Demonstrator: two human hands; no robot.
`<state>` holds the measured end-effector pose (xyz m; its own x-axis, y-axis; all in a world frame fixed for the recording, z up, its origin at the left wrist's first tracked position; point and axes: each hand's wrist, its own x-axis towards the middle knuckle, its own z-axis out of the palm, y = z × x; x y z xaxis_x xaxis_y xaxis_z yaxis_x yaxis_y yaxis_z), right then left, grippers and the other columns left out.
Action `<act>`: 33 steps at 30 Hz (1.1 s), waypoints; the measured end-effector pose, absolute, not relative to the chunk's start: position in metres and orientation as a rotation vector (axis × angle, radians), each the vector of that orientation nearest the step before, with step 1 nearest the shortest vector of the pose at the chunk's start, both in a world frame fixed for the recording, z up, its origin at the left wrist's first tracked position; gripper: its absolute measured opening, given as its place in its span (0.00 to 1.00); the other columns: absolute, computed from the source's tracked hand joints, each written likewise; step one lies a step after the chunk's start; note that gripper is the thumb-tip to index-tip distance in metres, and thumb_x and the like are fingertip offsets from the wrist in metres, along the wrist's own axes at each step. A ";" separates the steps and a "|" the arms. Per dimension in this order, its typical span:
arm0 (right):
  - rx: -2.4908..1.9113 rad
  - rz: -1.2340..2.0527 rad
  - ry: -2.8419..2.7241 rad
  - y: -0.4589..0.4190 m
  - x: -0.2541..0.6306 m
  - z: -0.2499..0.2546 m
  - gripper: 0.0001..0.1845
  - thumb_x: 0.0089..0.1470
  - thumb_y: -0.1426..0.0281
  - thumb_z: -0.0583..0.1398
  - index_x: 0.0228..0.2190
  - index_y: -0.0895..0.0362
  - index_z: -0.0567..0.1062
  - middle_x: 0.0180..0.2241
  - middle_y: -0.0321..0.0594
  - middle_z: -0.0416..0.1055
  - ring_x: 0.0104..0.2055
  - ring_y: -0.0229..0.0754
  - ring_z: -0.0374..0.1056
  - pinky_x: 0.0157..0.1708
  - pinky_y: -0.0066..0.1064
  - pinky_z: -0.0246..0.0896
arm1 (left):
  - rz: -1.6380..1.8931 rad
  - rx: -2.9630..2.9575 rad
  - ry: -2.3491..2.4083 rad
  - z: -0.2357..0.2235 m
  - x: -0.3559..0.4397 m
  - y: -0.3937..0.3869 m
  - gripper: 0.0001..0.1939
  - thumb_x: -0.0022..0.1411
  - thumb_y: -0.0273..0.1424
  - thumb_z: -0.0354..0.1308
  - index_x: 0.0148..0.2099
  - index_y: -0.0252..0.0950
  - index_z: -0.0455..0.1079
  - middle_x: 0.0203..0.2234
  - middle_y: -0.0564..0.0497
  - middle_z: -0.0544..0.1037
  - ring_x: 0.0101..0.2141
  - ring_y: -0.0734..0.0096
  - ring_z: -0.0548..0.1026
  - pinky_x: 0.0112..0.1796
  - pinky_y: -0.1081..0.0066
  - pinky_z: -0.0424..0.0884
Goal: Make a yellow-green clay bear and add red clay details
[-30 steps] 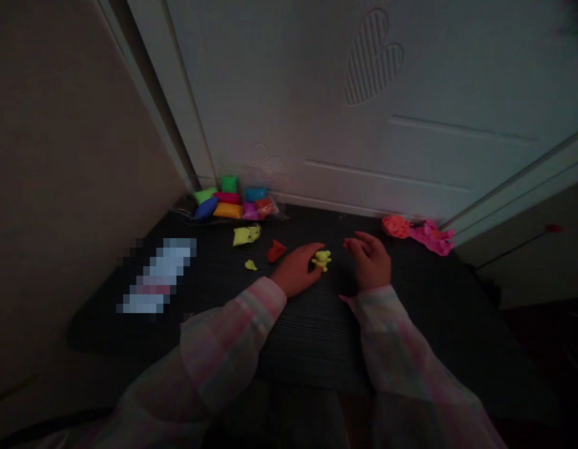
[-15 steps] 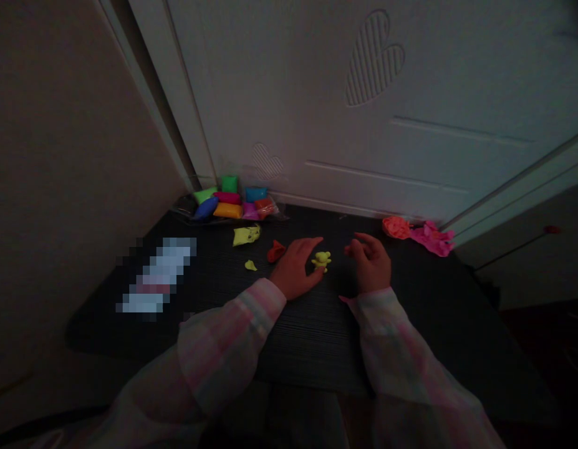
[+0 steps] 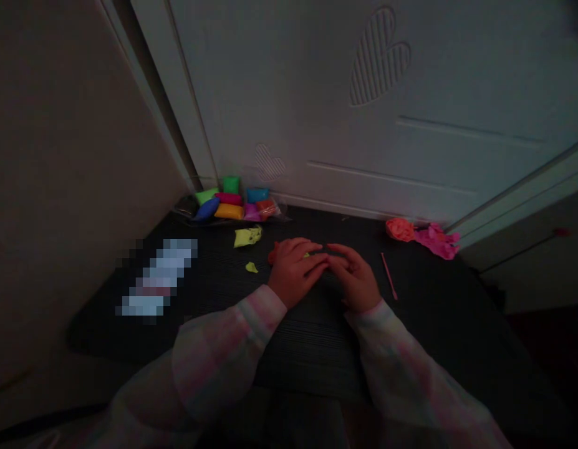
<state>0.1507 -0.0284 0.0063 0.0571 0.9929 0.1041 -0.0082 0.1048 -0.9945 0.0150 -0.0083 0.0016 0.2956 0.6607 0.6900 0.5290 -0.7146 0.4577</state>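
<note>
My left hand [image 3: 297, 269] arches low above the dark tabletop, its fingers and thumb drawn together. Its fingertips meet those of my right hand [image 3: 356, 279], which is curled in a pinch. Whatever is between the fingertips is too small and dark to make out. A sliver of the yellow clay bear figure [image 3: 307, 254] shows between my left fingers; the rest is hidden. Red clay or its wrapper [image 3: 273, 253] peeks out beside my left hand, partly covered. To the right of my right hand lies a thin pink modelling tool [image 3: 389, 276].
A clear bag of colourful clay packets [image 3: 229, 211] lies at the back left. Nearer are an opened yellow packet [image 3: 247, 237] and a yellow scrap [image 3: 251, 267]. Orange crumpled material [image 3: 399, 229] and pink crumpled material [image 3: 437, 242] sit at the back right, before a white door [image 3: 293, 93]. A blurred patch covers the left side.
My hands have come together, fingertips meeting, and now mostly cover the yellow figure. My right hand has moved left; the pink tool, mostly hidden before by my right arm, now shows fully.
</note>
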 end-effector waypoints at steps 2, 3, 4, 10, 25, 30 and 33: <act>-1.148 1.070 -1.160 -0.027 0.152 0.008 0.15 0.42 0.65 0.59 0.35 0.55 0.66 0.25 0.34 0.74 0.29 0.37 0.70 0.34 0.33 0.64 | 1.421 2.384 1.154 0.002 0.011 -0.003 0.08 0.53 0.32 0.53 0.36 0.39 0.70 0.35 0.50 0.73 0.41 0.68 0.65 0.44 0.62 0.61; -1.152 1.048 -1.130 -0.026 0.153 0.008 0.15 0.42 0.65 0.59 0.35 0.55 0.66 0.25 0.34 0.74 0.29 0.37 0.70 0.33 0.33 0.64 | 1.438 2.359 1.184 0.002 0.008 0.000 0.08 0.53 0.31 0.52 0.36 0.38 0.70 0.35 0.50 0.73 0.40 0.68 0.66 0.43 0.63 0.61; -1.160 1.021 -1.099 -0.025 0.154 0.009 0.15 0.42 0.65 0.58 0.34 0.55 0.66 0.25 0.35 0.73 0.28 0.37 0.70 0.33 0.33 0.64 | 1.447 2.329 1.211 0.002 0.006 0.003 0.08 0.54 0.30 0.51 0.36 0.37 0.70 0.34 0.50 0.73 0.39 0.69 0.67 0.42 0.64 0.62; -1.273 0.892 -1.010 -0.021 0.159 0.008 0.14 0.41 0.66 0.59 0.32 0.57 0.66 0.21 0.33 0.71 0.22 0.33 0.66 0.24 0.28 0.60 | 1.364 2.186 1.355 0.002 -0.001 0.012 0.11 0.55 0.27 0.48 0.39 0.33 0.67 0.35 0.47 0.71 0.37 0.71 0.68 0.37 0.69 0.66; -1.133 1.171 -1.141 -0.030 0.144 0.004 0.16 0.45 0.61 0.55 0.37 0.54 0.63 0.12 0.25 0.54 0.14 0.29 0.47 0.12 0.23 0.41 | 1.254 2.048 0.960 0.001 0.017 -0.011 0.05 0.48 0.30 0.58 0.30 0.36 0.72 0.29 0.49 0.74 0.35 0.70 0.68 0.39 0.65 0.65; -1.095 1.203 -1.161 -0.031 0.142 0.003 0.16 0.47 0.60 0.54 0.37 0.54 0.63 0.13 0.25 0.53 0.14 0.30 0.47 0.13 0.23 0.41 | 1.192 1.909 0.993 0.003 0.018 -0.011 0.04 0.47 0.29 0.58 0.28 0.35 0.72 0.28 0.50 0.74 0.34 0.72 0.68 0.39 0.68 0.65; -1.108 1.180 -1.221 -0.032 0.140 0.004 0.16 0.48 0.60 0.53 0.38 0.54 0.63 0.12 0.25 0.53 0.14 0.31 0.48 0.14 0.24 0.42 | 1.154 1.836 1.007 0.007 0.019 -0.011 0.03 0.47 0.28 0.58 0.27 0.34 0.72 0.28 0.50 0.73 0.34 0.72 0.69 0.39 0.69 0.64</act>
<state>0.1404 -0.0324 0.0039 -0.0103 0.9966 0.0819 -0.0481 0.0813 -0.9955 0.0193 -0.0108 0.0072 0.2896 0.8893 0.3539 0.2310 -0.4237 0.8758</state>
